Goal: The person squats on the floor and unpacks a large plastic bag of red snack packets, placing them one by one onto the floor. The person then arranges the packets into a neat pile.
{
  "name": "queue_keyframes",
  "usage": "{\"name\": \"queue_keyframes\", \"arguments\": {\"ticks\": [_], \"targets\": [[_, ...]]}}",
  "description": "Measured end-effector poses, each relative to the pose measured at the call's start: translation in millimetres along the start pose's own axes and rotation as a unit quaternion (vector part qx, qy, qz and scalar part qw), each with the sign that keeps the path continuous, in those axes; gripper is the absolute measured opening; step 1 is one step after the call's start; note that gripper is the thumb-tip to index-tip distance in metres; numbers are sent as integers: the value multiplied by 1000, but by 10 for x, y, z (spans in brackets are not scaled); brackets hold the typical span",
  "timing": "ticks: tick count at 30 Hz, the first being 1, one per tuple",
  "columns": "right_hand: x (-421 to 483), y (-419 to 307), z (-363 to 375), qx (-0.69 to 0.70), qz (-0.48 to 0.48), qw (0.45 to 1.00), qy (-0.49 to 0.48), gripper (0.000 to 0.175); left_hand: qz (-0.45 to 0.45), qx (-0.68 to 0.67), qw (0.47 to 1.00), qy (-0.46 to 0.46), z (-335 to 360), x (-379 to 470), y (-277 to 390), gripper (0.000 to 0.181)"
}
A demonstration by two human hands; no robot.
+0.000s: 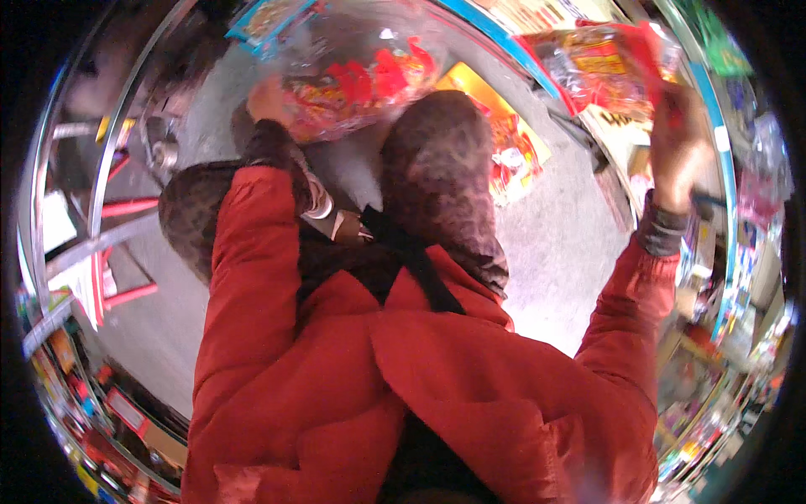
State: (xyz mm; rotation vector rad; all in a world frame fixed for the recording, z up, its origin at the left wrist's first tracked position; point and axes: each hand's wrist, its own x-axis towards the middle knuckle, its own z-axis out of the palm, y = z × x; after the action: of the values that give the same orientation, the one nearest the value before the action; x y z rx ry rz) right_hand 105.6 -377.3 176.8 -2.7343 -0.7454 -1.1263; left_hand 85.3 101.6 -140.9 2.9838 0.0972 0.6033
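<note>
A large clear plastic bag (352, 94) full of red and orange packets lies in front of my knees. My left hand (267, 101) holds it at its near left side; the fingers are blurred. Out to the right, my right hand (683, 145) is raised at a blue-edged shelf (485, 25), gripping the end of a red packet (652, 57). Motion blur hides the fingertips. Beside that packet, a red-and-clear plastic package (592, 66) with yellow printing rests on the shelf. Next to my right knee, an open yellow carton (472, 85) contains more red packets (513, 148).
At the left stands a metal rack frame (104, 164) with red bars (129, 206) behind it. Shelves of mixed goods (699, 435) curve along the lower right, and others (119, 435) along the lower left. Grey concrete floor (554, 252) shows beside my right knee.
</note>
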Motion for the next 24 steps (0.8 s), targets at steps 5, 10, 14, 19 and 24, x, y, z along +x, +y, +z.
{"name": "queue_keyframes", "arguments": {"ticks": [5,10,14,19,24], "targets": [[-912,448,444,-4,97,988,-123,9,-278,-385,876,-88,104,60,-88,32],[-1702,492,955,125,187,952,-206,3,-543,-553,631,-38,-244,193,231,30],[-2016,431,1299,238,270,893,-269,7,-526,-568,632,-25,-378,210,376,26],[-2151,515,1845,387,286,825,-296,7,-526,-569,630,-49,-296,195,281,21],[-2058,626,2529,388,274,816,-329,8,-535,-575,618,-40,-314,155,245,17]]}}
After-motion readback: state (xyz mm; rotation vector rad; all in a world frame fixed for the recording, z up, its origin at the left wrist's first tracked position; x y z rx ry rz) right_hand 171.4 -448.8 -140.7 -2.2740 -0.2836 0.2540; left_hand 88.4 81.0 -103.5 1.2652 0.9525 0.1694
